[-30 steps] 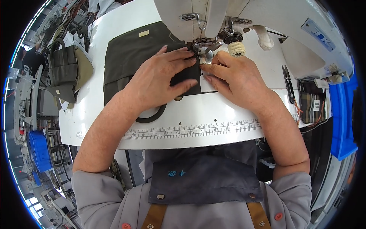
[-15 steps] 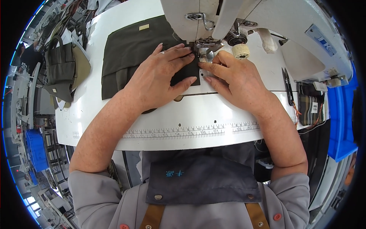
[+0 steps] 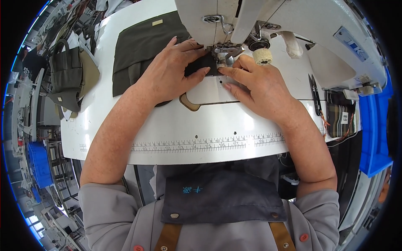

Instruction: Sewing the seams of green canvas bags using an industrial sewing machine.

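Observation:
A dark olive fabric piece [image 3: 142,46] with a small cream label lies on the sewing table, its right edge under the presser foot [image 3: 217,52] of a white sewing machine [image 3: 318,25]. My left hand [image 3: 171,69] rests flat on the cloth, fingers stretched toward the foot and thumb apart. My right hand [image 3: 259,85] is just right of the foot. Its index fingertip touches the cloth's edge, and the thumb stays apart over the metal plate. The other fingers are curled and partly hidden. Under the foot, the needle cannot be made out.
A ruler strip [image 3: 188,145] runs along the table's front edge. Black thread snips [image 3: 315,94] and a checked cloth bundle [image 3: 341,113] lie at right, near a blue bin [image 3: 372,138]. Dark olive sewn pieces [image 3: 67,73] hang at the left edge.
The fabric has moved away from me under the presser foot, uncovering more of the plate. My left hand has moved forward with it. My right hand has hardly moved.

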A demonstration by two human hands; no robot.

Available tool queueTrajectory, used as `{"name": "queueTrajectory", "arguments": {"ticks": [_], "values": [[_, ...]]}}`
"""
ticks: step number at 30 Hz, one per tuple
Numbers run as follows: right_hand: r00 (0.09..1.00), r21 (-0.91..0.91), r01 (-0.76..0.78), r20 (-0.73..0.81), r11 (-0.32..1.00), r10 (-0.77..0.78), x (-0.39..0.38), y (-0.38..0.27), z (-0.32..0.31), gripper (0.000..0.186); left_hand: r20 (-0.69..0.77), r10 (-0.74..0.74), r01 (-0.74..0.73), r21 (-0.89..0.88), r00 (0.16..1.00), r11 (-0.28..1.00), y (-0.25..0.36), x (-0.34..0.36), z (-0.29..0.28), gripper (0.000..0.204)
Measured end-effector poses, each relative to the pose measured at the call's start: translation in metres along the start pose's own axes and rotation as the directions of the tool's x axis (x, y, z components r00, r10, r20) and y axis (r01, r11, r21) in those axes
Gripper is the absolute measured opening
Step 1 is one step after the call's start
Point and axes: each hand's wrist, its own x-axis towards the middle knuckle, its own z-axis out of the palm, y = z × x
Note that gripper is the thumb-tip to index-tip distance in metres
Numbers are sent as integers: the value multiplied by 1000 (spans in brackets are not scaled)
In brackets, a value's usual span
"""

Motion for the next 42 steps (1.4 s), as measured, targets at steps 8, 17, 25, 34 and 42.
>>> {"name": "queueTrajectory", "arguments": {"ticks": [8, 17, 25, 34, 42], "values": [[999, 2, -13, -35, 1000, 14, 2, 1, -1, 29, -15, 57, -56, 25, 998, 998, 5, -16, -3, 56], [999, 10, 23, -46, 1000, -22, 4, 4, -1, 25, 330, 11, 7, -51, 944, 999, 74, -127, -46, 100], [999, 31, -13, -49, 999, 14, 1, 3, 2, 24, -11, -218, 218, 117, 976, 969, 69, -211, -66, 60], [996, 195, -86, -10, 977, 90, 0, -1, -2, 28, -748, -449, 315, -329, 488, 890, 55, -261, -129, 39], [997, 196, -70, 4, 978, 71, -2, -2, -4, 31, -458, -859, 142, -857, 230, 495, 38, -325, -189, 39]]}}
